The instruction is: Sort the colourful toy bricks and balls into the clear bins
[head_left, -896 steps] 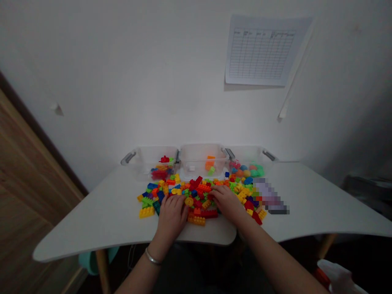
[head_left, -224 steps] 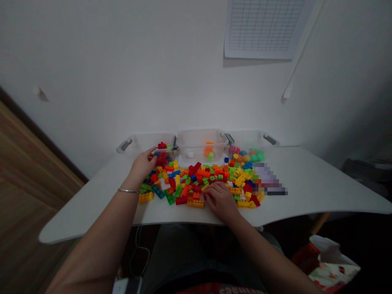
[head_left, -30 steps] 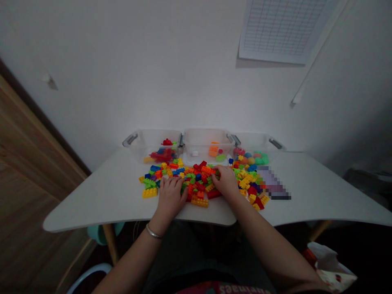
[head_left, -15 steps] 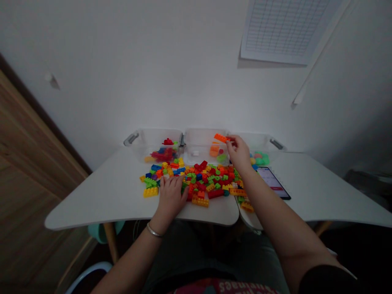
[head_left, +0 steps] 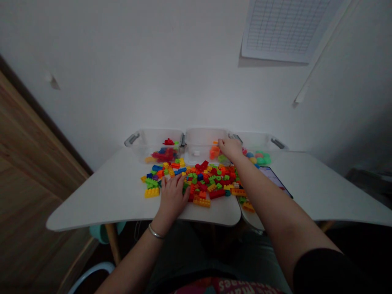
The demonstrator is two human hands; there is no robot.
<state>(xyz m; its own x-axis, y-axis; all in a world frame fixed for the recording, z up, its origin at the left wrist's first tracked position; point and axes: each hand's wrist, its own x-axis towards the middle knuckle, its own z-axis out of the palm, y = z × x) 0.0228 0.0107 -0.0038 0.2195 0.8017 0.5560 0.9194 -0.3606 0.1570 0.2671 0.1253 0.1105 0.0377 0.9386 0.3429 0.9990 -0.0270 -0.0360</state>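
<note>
My left hand (head_left: 174,197) rests open on the near left part of a pile of toy building bricks (head_left: 211,178), its fingers slightly spread. My right hand (head_left: 232,149) reaches over the right side of the clear middle plastic box (head_left: 196,137), fingers curled downward and closed. What those fingers hold, if anything, is hidden. An orange piece (head_left: 214,152) shows just below the fingertips, beside a light green piece (head_left: 223,159); a small white piece (head_left: 196,153) sits further left in this box.
The left clear box (head_left: 143,139) holds red, blue and yellow pieces. Green, yellow and blue pieces lie in the right clear box (head_left: 260,139). A phone (head_left: 277,181) lies right of the pile, partly behind my right forearm. The white table (head_left: 101,196) meets the wall.
My right hand has moved left and down into the middle box with the orange brick it held, which I can no longer make out in the fingers. My left hand stays put.
</note>
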